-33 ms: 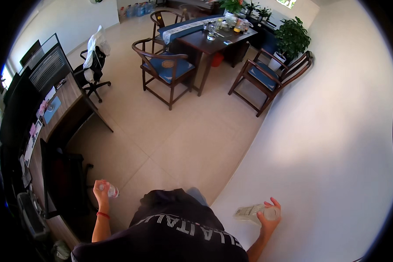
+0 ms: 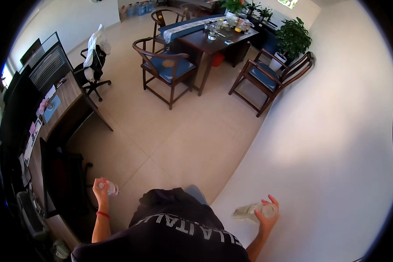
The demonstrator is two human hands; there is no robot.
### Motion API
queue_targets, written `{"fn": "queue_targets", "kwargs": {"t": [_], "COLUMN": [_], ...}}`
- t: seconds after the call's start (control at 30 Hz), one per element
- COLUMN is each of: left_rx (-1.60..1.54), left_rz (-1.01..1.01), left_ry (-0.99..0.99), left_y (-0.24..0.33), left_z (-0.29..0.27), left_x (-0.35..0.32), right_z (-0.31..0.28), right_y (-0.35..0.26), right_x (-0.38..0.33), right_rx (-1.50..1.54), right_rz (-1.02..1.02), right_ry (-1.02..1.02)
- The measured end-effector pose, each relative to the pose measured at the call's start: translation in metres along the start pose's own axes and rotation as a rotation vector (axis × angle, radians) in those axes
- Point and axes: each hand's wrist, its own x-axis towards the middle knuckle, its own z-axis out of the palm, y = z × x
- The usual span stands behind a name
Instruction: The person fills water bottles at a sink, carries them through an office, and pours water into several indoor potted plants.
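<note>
I'm wearing a black top (image 2: 161,244), loose and softly creased, with a band of big white block lettering (image 2: 192,228) running in a curve across its front. Each letter is built from fine parallel stripes, so the dark cloth shows between the lines. Past the lettering the dark fabric (image 2: 163,201) bunches into folds; I can't tell whether that part is still the top or something worn below it. A rounded blue-grey patch (image 2: 197,194) peeks out beyond its edge, too little to name. My forearms are uncovered, and above my left hand (image 2: 101,187) a slim red bracelet (image 2: 102,214) circles the wrist.
</note>
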Motion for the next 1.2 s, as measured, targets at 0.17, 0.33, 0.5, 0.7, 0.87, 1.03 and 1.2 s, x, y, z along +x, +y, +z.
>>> {"fn": "queue_targets", "kwargs": {"t": [0.17, 0.33, 0.5, 0.7, 0.87, 1.03, 1.2], "left_rx": [-0.049, 0.015, 0.124, 0.127, 0.048, -0.023, -0.055], "left_rz": [0.081, 0.087, 0.007, -0.062, -0.045, -0.080, 0.030], "left_ry": [0.046, 0.115, 0.259, 0.322, 0.322, 0.253, 0.100], "left_y": [0.014, 0.018, 0.056, 0.074, 0.057, 0.066, 0.086], "left_z": [0.019, 0.022, 0.045, 0.071, 0.089, 0.109, 0.129], "left_x": [0.004, -0.022, -0.044, 0.014, 0.124, 0.269, 0.436], "right_z": [0.075, 0.155, 0.229, 0.320, 0.415, 0.525, 0.630], "right_y": [0.001, -0.032, -0.066, -0.096, -0.106, -0.104, -0.141], "right_x": [0.070, 0.154, 0.221, 0.267, 0.305, 0.340, 0.374], "right_rx": [-0.023, 0.179, 0.142, 0.195, 0.153, 0.108, 0.251], "right_rz": [-0.086, -0.319, -0.434, -0.274, -0.217, -0.317, -0.176], "right_ry": [-0.262, -0.515, -0.639, -0.726, -0.780, -0.626, -0.578]}}
